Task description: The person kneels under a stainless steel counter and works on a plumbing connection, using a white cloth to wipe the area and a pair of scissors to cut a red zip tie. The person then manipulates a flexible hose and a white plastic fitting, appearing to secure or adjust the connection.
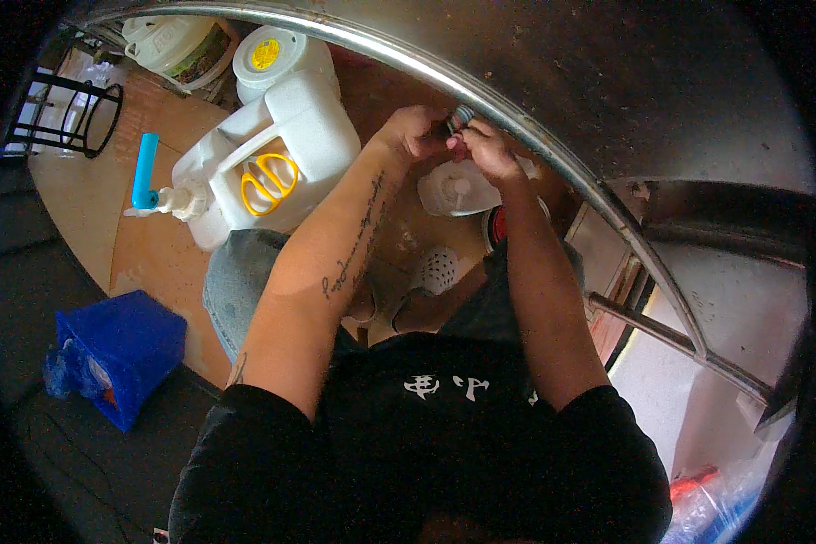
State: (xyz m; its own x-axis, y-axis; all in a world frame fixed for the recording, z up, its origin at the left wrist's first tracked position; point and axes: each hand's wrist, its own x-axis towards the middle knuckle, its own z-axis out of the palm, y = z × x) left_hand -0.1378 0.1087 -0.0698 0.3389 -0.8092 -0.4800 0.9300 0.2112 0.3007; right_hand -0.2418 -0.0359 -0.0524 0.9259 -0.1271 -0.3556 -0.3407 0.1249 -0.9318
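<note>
Closest thing to the camera is the black short-sleeved T-shirt point(363, 471) with white characters on the chest, worn by the person, who's looking down at their own lap. Up top and to the right there's a big dark sheet-metal panel point(680, 91), kinda stained, with a shiny curved metal rail point(480, 97) sweeping across the view in front of it. Off to the left is a chunky white plastic jug point(313, 136) with a bright blue lever tap point(144, 172) on its end, well apart from the hands. Lower left sits a deep blue boxy plastic bin or bag point(131, 349), can't tell which. Just past the jug there's a white plastic tub with a round lid point(286, 59). Under the hands, slightly closer to the body, there's a translucent white plastic container point(458, 192).

Left hand point(414, 131) has its fingers bent in around the near side of the small dark grey ribbed cylinder point(461, 117); right hand point(488, 152) pinches in from the other side. So the cylinder's right between both sets of fingertips, near the rail. Fingers cover part of it, so I can't tell its full shape.
</note>
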